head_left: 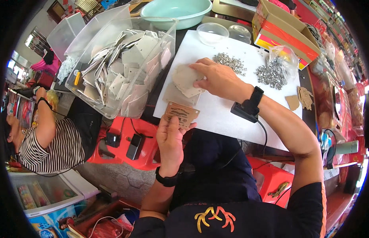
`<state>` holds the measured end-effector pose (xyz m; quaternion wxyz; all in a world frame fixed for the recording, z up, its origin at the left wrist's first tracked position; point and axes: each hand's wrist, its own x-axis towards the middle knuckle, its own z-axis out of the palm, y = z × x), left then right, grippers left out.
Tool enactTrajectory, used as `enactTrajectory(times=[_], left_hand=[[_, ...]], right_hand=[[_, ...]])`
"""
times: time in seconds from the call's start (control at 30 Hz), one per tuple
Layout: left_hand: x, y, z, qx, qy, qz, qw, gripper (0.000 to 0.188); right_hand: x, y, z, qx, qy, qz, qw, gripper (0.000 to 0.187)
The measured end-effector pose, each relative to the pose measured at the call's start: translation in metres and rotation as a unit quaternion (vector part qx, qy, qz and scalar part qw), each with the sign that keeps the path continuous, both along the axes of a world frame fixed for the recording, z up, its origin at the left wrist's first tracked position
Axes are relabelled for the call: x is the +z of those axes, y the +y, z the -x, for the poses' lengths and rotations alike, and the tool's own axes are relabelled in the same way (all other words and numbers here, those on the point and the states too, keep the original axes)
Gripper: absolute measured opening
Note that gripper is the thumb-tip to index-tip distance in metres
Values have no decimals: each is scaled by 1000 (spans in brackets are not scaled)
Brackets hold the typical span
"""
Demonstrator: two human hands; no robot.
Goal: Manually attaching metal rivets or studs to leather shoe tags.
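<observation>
Well to the left of the left grip, one clear bin (98,110) was heaped with pale cards (125,67), too overlapped to be counted; from that heap, much handling was judged to be left. Beyond both grips, one pale green basin (178,24) was placed. By the left grip (171,139), closed between thumb and fingers, one brown printed card (179,114) was held; whether others were stacked beneath it could not be told. Just beyond that grip, one pale pile (185,82) of several cards was laid on one white board (228,113) and was touched by the curled right grip (222,78); whether anything was pinched there could not be told. Farther off, two clear tubs (212,35) were set. To the right of the right grip, two metal heaps (271,74) were spread, their pieces uncountable, so this stock was judged far from used up. One cardboard box (275,32) was placed beyond them, and two brown clusters (304,98) were left nearer the worktop (308,114) edge. How much was finished could not be told.
</observation>
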<state>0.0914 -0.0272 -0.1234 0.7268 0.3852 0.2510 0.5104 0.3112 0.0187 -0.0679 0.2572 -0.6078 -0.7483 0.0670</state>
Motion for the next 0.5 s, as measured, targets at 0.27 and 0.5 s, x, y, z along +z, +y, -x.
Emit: enactTrajectory(times=[0.27, 0.5], left_hand=[[-1, 1, 3, -18, 3, -8, 1000, 26], [2, 2, 0, -24, 14, -15, 1000, 27]], right_hand=[[12, 4, -7, 24, -31, 59, 997, 43], [27, -13, -26, -7, 141, 164, 976, 22]])
